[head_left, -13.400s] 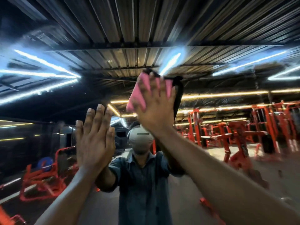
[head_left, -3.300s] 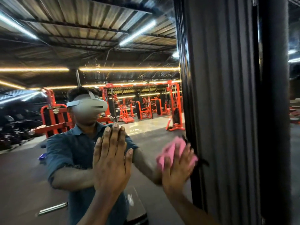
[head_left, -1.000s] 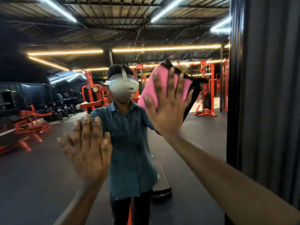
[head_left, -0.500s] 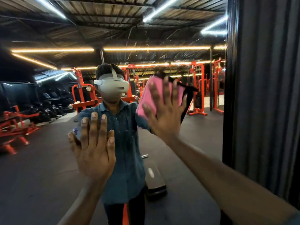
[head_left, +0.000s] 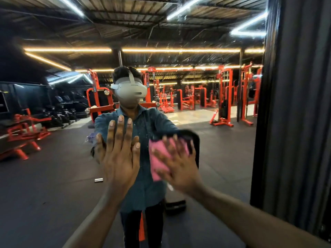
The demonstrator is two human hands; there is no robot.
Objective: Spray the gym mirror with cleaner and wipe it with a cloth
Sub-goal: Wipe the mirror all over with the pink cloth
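Pink cloth [head_left: 159, 165] with a dark backing, flattened against the mirror [head_left: 223, 158] under the right hand [head_left: 179, 169]; fingers spread and straight, palm pressing, no pinch visible. Left hand [head_left: 121, 158] flat on the glass just beside it, fingers straight and close together, holding nothing. Right hand blurred, so exact finger contact unclear.

Handling, as judged: cloth looks soft, light and limp; it should fold or bunch if pushed from one edge, so best held under the whole palm at its middle, as now. Glass is hard, smooth, likely slippery where wet; firm but even pressure advisable, since it is fragile.

Mirror: fine droplets or streaks show on the upper pane, suggesting the wipe is unfinished. No spray bottle identifiable. Dark ribbed panel [head_left: 295, 122] borders the mirror on the right.

Reflection shows a person in a headset, orange gym machines [head_left: 222, 97], dark floor [head_left: 44, 194], corrugated ceiling with strip lights [head_left: 179, 50].
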